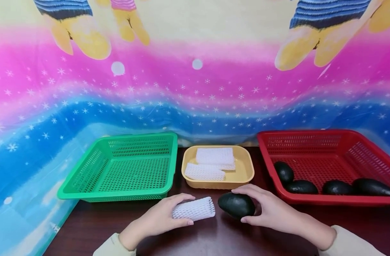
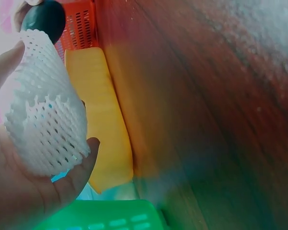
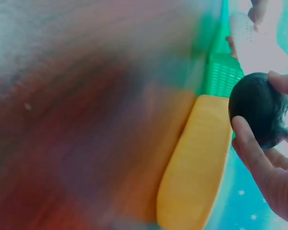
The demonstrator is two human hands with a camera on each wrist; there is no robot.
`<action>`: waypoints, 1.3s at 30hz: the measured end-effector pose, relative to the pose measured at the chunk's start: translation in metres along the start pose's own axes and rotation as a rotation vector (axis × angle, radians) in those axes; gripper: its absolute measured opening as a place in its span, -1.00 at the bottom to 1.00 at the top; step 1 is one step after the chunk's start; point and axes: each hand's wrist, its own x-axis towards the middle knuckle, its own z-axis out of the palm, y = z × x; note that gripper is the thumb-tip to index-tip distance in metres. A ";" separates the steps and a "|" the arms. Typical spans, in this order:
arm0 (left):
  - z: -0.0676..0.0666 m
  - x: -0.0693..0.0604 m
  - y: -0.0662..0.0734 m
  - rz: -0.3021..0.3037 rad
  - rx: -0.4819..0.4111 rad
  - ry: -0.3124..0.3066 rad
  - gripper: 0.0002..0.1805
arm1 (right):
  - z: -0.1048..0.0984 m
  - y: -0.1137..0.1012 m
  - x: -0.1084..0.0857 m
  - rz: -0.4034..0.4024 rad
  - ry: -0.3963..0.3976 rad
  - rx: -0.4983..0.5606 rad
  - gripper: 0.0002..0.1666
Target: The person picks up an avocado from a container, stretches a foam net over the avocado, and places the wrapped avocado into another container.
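In the head view my left hand holds a white foam net sleeve, its open mouth turned to the right. The left wrist view shows the mesh of the sleeve between thumb and fingers. My right hand grips a dark, smooth avocado by its wide end, the narrower end toward the sleeve's mouth. A small gap separates the two. In the right wrist view fingertips and thumb pinch the avocado. Both hands are above the table, in front of the yellow tray.
More white foam net sleeves lie in the yellow tray. At left stands a green basket with nothing visible inside. A red basket at right has several dark avocados along its near and left sides. A printed cloth hangs behind the dark table.
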 end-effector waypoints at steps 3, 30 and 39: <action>0.001 0.001 0.003 0.003 0.011 0.018 -0.35 | -0.002 -0.004 0.002 -0.030 0.003 -0.001 -0.27; 0.008 0.014 0.019 0.065 0.111 0.138 -0.32 | 0.002 -0.012 0.022 -0.121 0.006 -0.065 -0.26; 0.013 0.019 0.025 0.094 0.059 0.127 -0.38 | 0.012 -0.015 0.027 -0.148 -0.008 0.021 -0.23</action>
